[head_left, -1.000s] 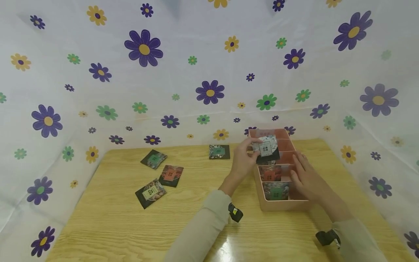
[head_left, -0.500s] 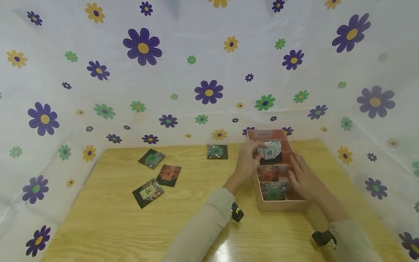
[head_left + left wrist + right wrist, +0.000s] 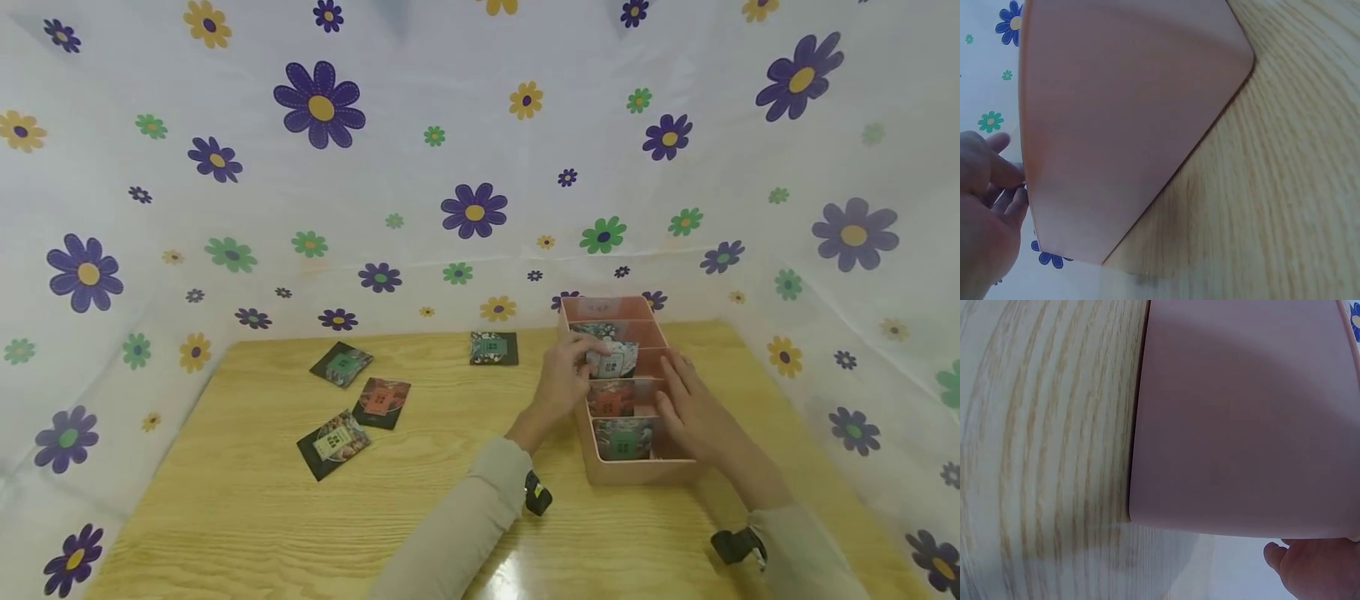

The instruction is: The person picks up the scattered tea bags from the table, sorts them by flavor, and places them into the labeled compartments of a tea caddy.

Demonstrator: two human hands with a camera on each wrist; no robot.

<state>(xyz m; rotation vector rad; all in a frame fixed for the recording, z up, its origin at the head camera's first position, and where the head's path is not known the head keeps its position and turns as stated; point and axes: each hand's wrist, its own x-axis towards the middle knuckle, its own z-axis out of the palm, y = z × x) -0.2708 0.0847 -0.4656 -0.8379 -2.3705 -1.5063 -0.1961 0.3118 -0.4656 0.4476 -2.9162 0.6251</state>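
In the head view, a pink divided box (image 3: 637,473) stands on the table at the right. My left hand (image 3: 558,379) pinches a small flat sachet (image 3: 621,360), silvery with a pale label, at its left edge. The sachet's lower part is hidden inside a middle compartment. My right hand (image 3: 701,421) rests on the box's right rim with fingers extended. Nearer compartments hold a red-labelled sachet (image 3: 611,398) and a green-labelled sachet (image 3: 624,439). Another sachet (image 3: 595,330) shows behind the held one. In the left wrist view, the fingertips are right at the box rim.
On the wooden table (image 3: 300,533) lie a green-labelled sachet (image 3: 342,364), a red-labelled sachet (image 3: 381,402) and a yellow-labelled sachet (image 3: 333,443) at the left. Another sachet (image 3: 493,348) lies at the back middle. A flowered white curtain (image 3: 405,142) surrounds the table.
My left hand has lowered the silvery sachet from above the box into a middle compartment. The right hand stays at the right rim. The view has shifted slightly.
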